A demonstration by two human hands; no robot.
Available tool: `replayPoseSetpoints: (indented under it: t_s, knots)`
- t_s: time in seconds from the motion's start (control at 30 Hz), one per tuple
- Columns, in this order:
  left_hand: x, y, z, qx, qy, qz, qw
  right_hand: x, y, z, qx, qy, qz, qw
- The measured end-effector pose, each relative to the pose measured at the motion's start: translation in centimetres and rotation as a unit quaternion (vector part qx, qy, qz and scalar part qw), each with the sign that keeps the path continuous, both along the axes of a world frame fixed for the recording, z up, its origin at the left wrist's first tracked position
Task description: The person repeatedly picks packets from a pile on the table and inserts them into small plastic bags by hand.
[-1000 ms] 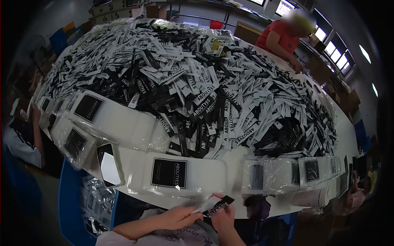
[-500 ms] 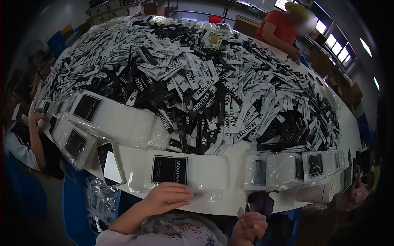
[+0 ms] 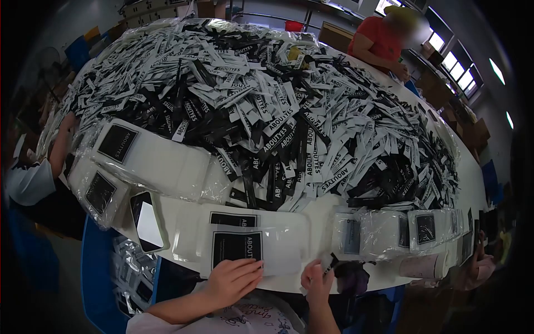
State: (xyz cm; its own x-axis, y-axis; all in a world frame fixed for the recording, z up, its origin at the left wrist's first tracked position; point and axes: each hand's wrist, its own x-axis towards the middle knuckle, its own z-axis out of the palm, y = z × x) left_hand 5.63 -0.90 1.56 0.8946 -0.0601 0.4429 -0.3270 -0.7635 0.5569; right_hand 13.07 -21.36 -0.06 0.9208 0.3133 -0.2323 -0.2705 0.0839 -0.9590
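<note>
A flat clear plastic bag (image 3: pixel 281 250) with a black ABOUTYES label lies partly over a stack of similar bags (image 3: pixel 290 218) at the table's front edge. My left hand (image 3: pixel 236 281) grips the near edge of this bag, its fingers together over the label's lower part and the thumb hidden. To the right, my right hand (image 3: pixel 316 283) pinches a small black-and-white strip packet (image 3: pixel 330 261), which points up beside the bag's right edge. Beyond both hands lies a big heap of black and white ABOUTYES strip packets (image 3: pixel 261 111).
A phone (image 3: pixel 148 222) lies left of the stack. Wrapped bag packs (image 3: pixel 158 164) sit at left, more packs (image 3: pixel 381 231) at right. A dark purple bundle (image 3: pixel 353 277) is by the right hand. Below left stands a blue bin (image 3: pixel 97 284). Two co-workers are around the table.
My left hand has drawn the top bag toward me, off the stack beneath. My right hand has risen and moved left to the bag with the strip packet.
</note>
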Motion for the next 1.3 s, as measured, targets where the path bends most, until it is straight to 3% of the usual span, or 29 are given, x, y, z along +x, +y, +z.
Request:
replayPoseSetpoints:
  t_s: [0.03,0.1,0.13,0.17,0.23,0.27,0.4,0.47,0.53,0.6,0.67,0.7,0.73,0.77,0.8,0.83,0.9,0.97,1.0,1.03,1.1,1.13,1.17,1.23,1.3]
  knots:
    - [-0.2,-0.7,-0.3,0.024,-0.005,-0.02,1.0,-0.5,2.1,0.7,-0.005,0.016,-0.056,0.998]
    - [-0.8,-1.2,-1.2,0.024,0.01,-0.062,0.998,-0.2,3.8,0.9,-0.233,-0.255,-0.03,0.938]
    - [-1.0,-1.0,-1.4,0.011,0.027,-0.076,0.997,-0.7,4.3,1.8,-0.195,-0.142,-0.027,0.97]
    - [-1.1,-0.4,-1.4,0.032,0.019,-0.096,0.995,-0.9,4.4,1.8,-0.194,-0.145,-0.026,0.97]
    - [-1.2,-0.9,0.6,-0.017,0.009,0.04,0.999,-1.8,4.9,2.5,-0.121,-0.132,0.067,0.981]
    - [-1.0,-0.7,-0.3,-0.038,0.013,0.036,0.999,-2.2,4.9,3.4,-0.099,-0.104,0.127,0.981]
    - [0.5,0.2,-1.0,0.026,0.009,-0.004,1.0,-2.9,4.4,1.6,-0.137,-0.124,0.141,0.973]
    - [0.3,0.7,-0.1,-0.067,0.033,-0.101,0.992,-2.2,3.1,2.9,-0.137,-0.239,0.229,0.934]
    - [-0.2,0.4,0.7,-0.184,0.051,-0.151,0.97,-2.2,2.3,3.0,-0.166,-0.205,0.244,0.933]
    - [-0.1,0.8,1.2,-0.168,0.06,-0.16,0.971,-2.1,2.5,3.5,-0.195,-0.176,0.256,0.93]
    - [0.1,1.3,1.7,-0.155,0.069,-0.165,0.972,-1.3,3.3,4.9,-0.073,-0.165,0.241,0.954]
    - [0.1,1.6,2.0,-0.157,0.057,-0.138,0.976,-1.1,3.3,4.9,-0.073,-0.161,0.241,0.954]
    - [0.2,1.9,2.4,-0.158,0.045,-0.112,0.98,-0.8,3.0,4.8,-0.088,-0.156,0.255,0.95]
    - [0.5,2.1,2.9,-0.093,0.061,-0.156,0.982,-0.5,2.7,4.7,-0.104,-0.153,0.268,0.946]
    - [0.5,2.0,2.8,-0.096,0.065,-0.156,0.981,-0.3,2.4,4.6,-0.217,-0.085,0.305,0.923]
    - [0.6,1.8,2.6,-0.08,0.068,-0.172,0.979,-0.2,2.5,4.2,-0.218,-0.082,0.305,0.923]
    - [0.6,1.7,2.3,-0.065,0.069,-0.189,0.977,0.1,2.8,3.6,-0.212,0.033,0.263,0.941]
    - [0.4,1.6,2.1,-0.075,0.032,-0.12,0.989,0.5,2.4,4.3,-0.058,-0.215,0.128,0.966]
    - [0.4,1.6,2.0,-0.075,0.032,-0.118,0.99,0.5,1.5,3.9,0.125,-0.13,0.043,0.983]
    - [0.5,1.4,2.0,-0.08,0.013,-0.071,0.994,0.6,2.1,5.0,0.124,-0.13,0.044,0.983]
    - [0.8,0.7,1.6,-0.085,-0.01,-0.024,0.996,0.7,4.1,8.0,0.351,-0.131,-0.128,0.918]
    - [0.8,0.0,1.2,-0.071,-0.033,-0.02,0.997,0.1,4.3,7.3,0.331,-0.151,-0.086,0.928]
    - [0.9,-0.4,0.8,-0.057,-0.056,-0.016,0.997,-0.5,4.5,7.2,0.251,-0.157,0.03,0.955]
    - [1.6,-0.3,0.0,-0.041,-0.041,-0.017,0.998,-0.7,4.6,7.8,0.039,-0.162,0.229,0.959]
    - [1.9,0.4,-0.8,0.02,0.024,-0.031,0.999,0.1,4.6,6.8,0.086,-0.146,0.226,0.959]
